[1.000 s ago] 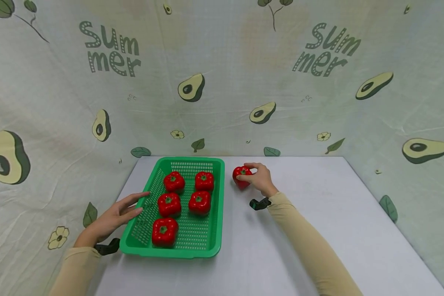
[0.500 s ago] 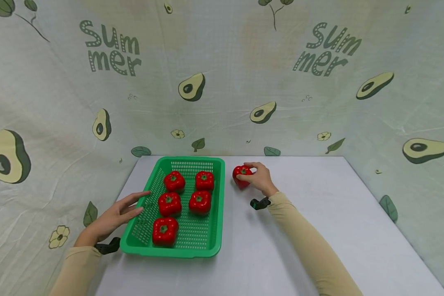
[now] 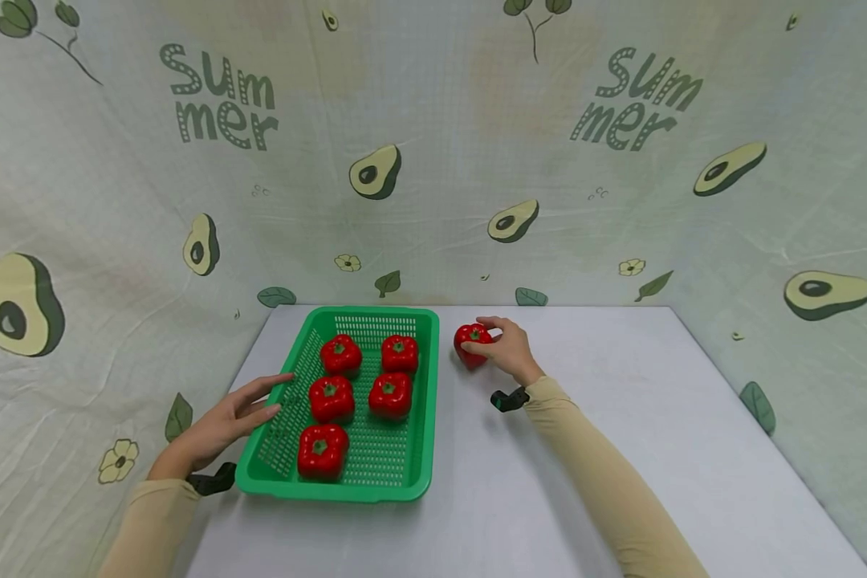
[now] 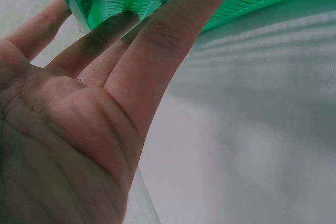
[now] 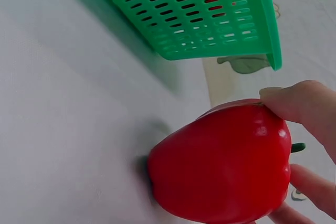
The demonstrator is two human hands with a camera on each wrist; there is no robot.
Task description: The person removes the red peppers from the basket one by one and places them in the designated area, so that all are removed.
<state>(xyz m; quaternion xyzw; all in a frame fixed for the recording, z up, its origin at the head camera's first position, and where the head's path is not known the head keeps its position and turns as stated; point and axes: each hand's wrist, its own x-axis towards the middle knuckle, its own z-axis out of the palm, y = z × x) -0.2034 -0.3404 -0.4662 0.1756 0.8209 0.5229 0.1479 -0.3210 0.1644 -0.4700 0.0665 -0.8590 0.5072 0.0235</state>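
Head view: right hand [image 3: 511, 352] grasps a red pepper [image 3: 466, 335] beside the green basket [image 3: 332, 490]; left hand [image 3: 217, 425], unclenched, touches the basket's left side; five peppers [image 3: 331, 401] sit inside.

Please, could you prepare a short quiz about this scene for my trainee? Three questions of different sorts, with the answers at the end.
1. Count: how many red peppers lie inside the green basket?
2. True or false: the left hand is gripping a pepper.
3. Choose: where is the held pepper, the one in the right hand?
A. Inside the basket
B. Outside the basket, to its right
C. Outside the basket, to its left

Key:
1. Five.
2. False; its fingers are at the basket's left side.
3. B.
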